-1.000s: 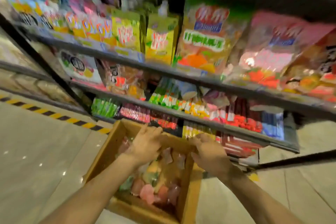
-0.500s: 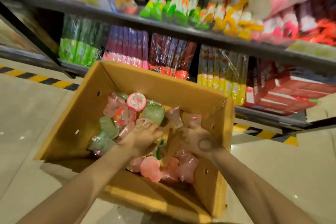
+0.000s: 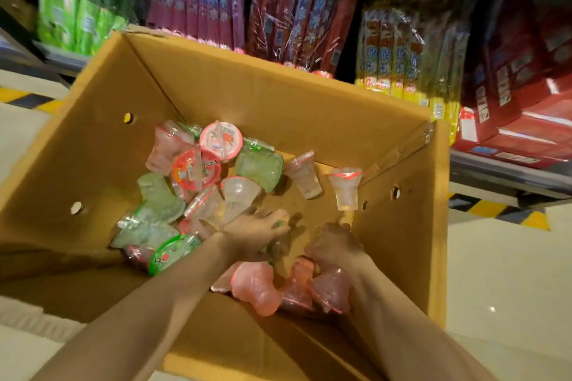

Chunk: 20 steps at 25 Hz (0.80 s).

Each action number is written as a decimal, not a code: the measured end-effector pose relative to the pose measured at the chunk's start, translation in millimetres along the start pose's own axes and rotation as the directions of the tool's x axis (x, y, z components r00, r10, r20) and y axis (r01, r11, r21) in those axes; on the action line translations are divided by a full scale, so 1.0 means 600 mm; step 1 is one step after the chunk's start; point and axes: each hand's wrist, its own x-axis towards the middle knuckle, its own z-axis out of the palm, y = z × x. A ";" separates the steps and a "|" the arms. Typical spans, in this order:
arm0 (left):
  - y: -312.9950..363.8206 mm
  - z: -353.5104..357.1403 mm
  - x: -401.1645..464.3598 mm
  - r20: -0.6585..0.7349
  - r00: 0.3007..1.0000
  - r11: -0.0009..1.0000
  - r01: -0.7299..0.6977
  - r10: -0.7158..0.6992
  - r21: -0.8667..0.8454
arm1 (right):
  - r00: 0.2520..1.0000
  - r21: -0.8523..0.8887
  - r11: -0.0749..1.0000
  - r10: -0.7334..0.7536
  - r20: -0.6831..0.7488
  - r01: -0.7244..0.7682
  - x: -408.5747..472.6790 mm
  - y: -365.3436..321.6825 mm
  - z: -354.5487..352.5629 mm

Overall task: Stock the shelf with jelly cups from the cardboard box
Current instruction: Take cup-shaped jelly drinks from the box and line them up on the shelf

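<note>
Grip first: both hands were down inside the cardboard box (image 3: 309, 96), among the jelly cups (image 3: 198, 170). Left hand (image 3: 253, 233) lay palm-down over the pile, fingers curved onto cups beneath; something green showed at its fingertips, but whether it was held or merely touched could not be told. Right hand (image 3: 335, 244) was curled, back up, knuckles toward the far wall; its fingers were hidden, so the grip there could not be read either. Motion blur softened both.

Nearest the camera, below the wrists, sat a cluster of pink cups (image 3: 257, 288) on their sides against the near wall. Left of the left forearm lay a green-lidded cup (image 3: 168, 252), with pale green cups behind it. Further in, two cups showed round red-and-white lids (image 3: 220, 141) facing up. Clear cups lay scattered toward the right; one clear cup (image 3: 345, 187) leaned against the right wall, rim up. Bare cardboard floor showed between it and the main heap.

Box stood open on the pale floor (image 3: 501, 281), tilted in frame, small round holes punched in its side walls.

Beyond the far wall: bottom shelf (image 3: 507, 173) carrying upright wrapped bundles of long sticks, green (image 3: 77, 25), purple (image 3: 198, 0), dark red (image 3: 303, 15), yellow (image 3: 405, 56), then stacked red cartons (image 3: 520, 93) at right. Yellow-black hazard tape (image 3: 498, 210) ran along the floor at the shelf foot.
</note>
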 end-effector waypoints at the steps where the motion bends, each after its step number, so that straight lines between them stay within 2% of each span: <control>1: -0.003 0.005 0.004 0.020 1.000 1.000 0.011 -0.011 0.011 | 1.000 0.001 1.000 0.020 0.011 -0.020 0.001 0.000 0.001; 3: -0.001 0.011 0.014 0.075 0.997 0.999 0.013 -0.017 0.048 | 0.997 0.008 0.999 0.047 0.061 -0.048 0.001 0.005 0.004; 6: -0.002 0.024 0.021 0.156 0.987 0.999 0.036 -0.041 0.037 | 0.998 0.059 0.997 0.055 0.039 -0.057 0.009 0.007 0.012; 9: 0.000 0.035 0.027 0.115 0.993 0.999 0.034 -0.034 -0.005 | 0.997 0.108 0.991 0.081 0.019 -0.083 0.015 0.002 0.012; 13: 0.000 0.063 0.035 0.095 0.991 0.953 0.115 -0.092 -0.282 | 0.994 0.065 0.994 0.093 -0.055 -0.090 0.014 -0.001 0.019; 15: -0.002 0.069 0.035 0.034 0.996 0.962 0.088 -0.083 -0.258 | 0.992 0.089 0.992 0.096 -0.080 -0.089 0.013 -0.003 0.019; 17: -0.009 0.068 0.034 0.004 0.990 0.920 0.135 -0.143 -0.367 | 0.988 0.143 0.986 0.099 -0.117 -0.082 0.016 -0.002 0.017; 20: -0.021 0.053 0.018 -0.053 0.962 0.840 0.208 -0.270 -0.501 | 0.973 0.283 0.958 0.031 -0.230 0.036 0.014 -0.004 0.012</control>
